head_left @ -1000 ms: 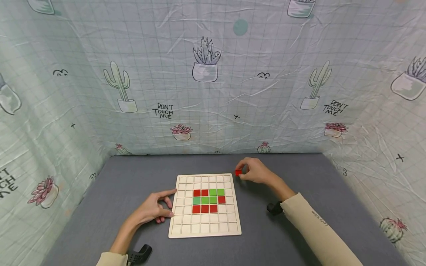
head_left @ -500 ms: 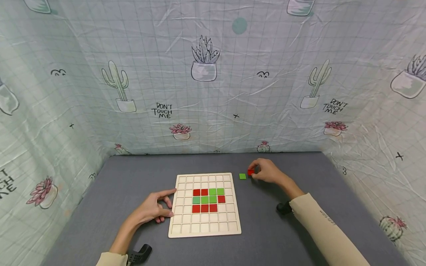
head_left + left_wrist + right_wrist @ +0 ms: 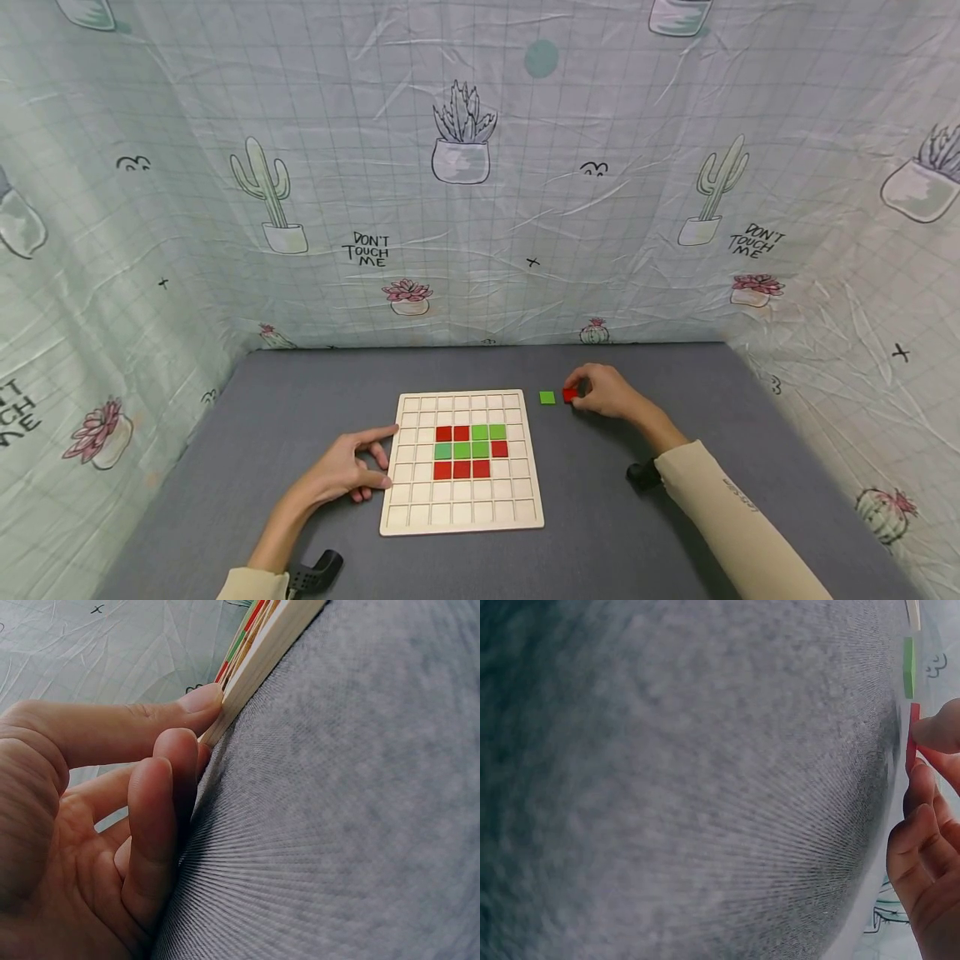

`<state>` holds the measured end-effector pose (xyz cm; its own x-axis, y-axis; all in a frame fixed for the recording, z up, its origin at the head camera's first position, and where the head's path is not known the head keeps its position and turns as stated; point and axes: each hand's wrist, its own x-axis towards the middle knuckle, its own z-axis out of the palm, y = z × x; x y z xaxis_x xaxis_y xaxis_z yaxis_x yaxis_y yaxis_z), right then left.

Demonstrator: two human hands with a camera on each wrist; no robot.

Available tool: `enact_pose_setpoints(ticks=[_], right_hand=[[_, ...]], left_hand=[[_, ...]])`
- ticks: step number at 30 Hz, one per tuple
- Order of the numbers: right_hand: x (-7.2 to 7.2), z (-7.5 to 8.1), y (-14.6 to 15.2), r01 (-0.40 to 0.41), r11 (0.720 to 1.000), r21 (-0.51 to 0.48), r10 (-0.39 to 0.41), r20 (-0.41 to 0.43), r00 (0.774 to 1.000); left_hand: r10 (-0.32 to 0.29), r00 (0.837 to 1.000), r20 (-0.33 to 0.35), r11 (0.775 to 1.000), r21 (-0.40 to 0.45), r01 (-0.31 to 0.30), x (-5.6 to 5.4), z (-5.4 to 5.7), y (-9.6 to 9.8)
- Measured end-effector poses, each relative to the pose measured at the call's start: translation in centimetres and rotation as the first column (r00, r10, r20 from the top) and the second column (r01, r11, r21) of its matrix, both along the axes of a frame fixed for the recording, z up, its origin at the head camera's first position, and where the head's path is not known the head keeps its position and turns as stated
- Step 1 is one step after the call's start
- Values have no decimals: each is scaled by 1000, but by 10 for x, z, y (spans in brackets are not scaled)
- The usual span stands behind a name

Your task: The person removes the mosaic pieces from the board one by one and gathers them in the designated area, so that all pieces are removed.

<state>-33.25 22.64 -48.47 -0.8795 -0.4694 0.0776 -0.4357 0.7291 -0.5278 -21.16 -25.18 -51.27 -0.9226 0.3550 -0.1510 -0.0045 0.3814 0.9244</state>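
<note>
A square wooden grid board (image 3: 462, 505) lies on the grey table, with several red, green and teal square tiles in its middle cells. Along its left edge, the thumb and index finger of my left hand (image 3: 345, 468) rest spread apart. The left wrist view shows the thumb against the side of the board, the other fingers bent below. To the right of the board's far corner, my right hand (image 3: 606, 392) holds a red tile (image 3: 569, 395) between thumb and fingers, close over the table. The right wrist view shows that red tile (image 3: 913, 735) edge-on under the thumb.
A loose green tile (image 3: 547, 397) lies on the table (image 3: 337, 383) between the board and the red tile. Behind the table hangs a cloth (image 3: 480, 250) printed with cacti. Each wrist carries a black device.
My right hand has moved right with the red tile, then slightly nearer. The green tile, unseen a second ago, now shows on the table. My left hand and the board have stayed put.
</note>
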Motion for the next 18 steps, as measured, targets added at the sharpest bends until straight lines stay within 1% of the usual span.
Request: enact_pose_setpoints(ticks=[4, 11, 18], right_hand=[[1, -1, 0, -2, 1000, -16, 3, 15, 1000], [2, -3, 0, -3, 1000, -11, 3, 22, 1000], [1, -2, 0, 4, 1000, -19, -4, 33, 999]], left_hand=[[7, 1000, -2, 1000, -15, -7, 0, 0, 1], [12, 1000, -6, 999, -30, -13, 0, 0, 2], [8, 1000, -2, 1000, -26, -8, 0, 0, 1]])
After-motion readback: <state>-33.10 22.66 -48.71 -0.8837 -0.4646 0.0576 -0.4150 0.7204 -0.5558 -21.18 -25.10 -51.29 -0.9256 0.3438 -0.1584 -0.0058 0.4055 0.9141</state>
